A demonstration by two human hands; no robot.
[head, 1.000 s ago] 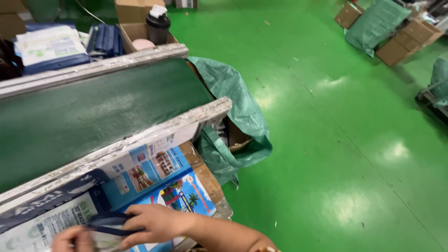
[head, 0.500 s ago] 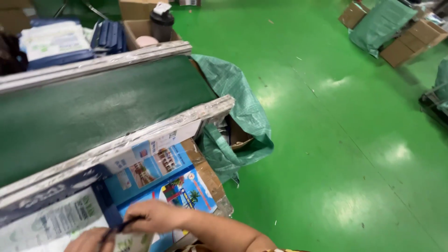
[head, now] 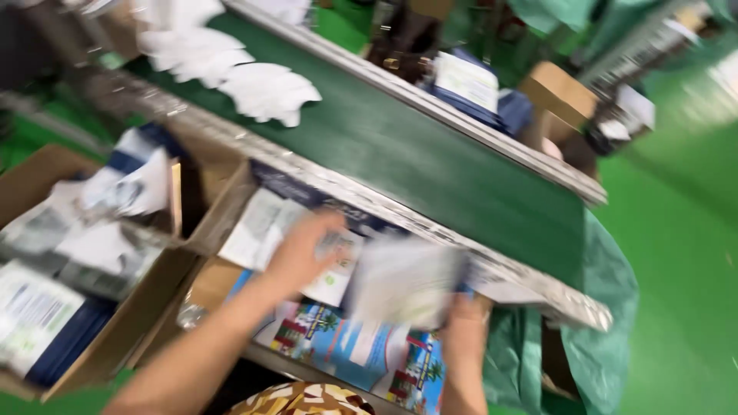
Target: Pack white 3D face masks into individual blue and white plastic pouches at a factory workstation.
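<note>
Head view, blurred: right hand (head: 461,319) grips a pale flat packet (head: 403,280) above the blue picture-printed box (head: 346,350); left hand (head: 304,250) spread on white packets (head: 269,230), green conveyor belt (head: 430,154) just beyond.

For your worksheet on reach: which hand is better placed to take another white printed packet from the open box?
Probably the left hand: it rests on the white printed packets; the right hand holds a blurred pale packet.

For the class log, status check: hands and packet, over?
Left hand on white packets in box. Right hand holds blurred pale packet. Green belt behind, white items on it.
</note>
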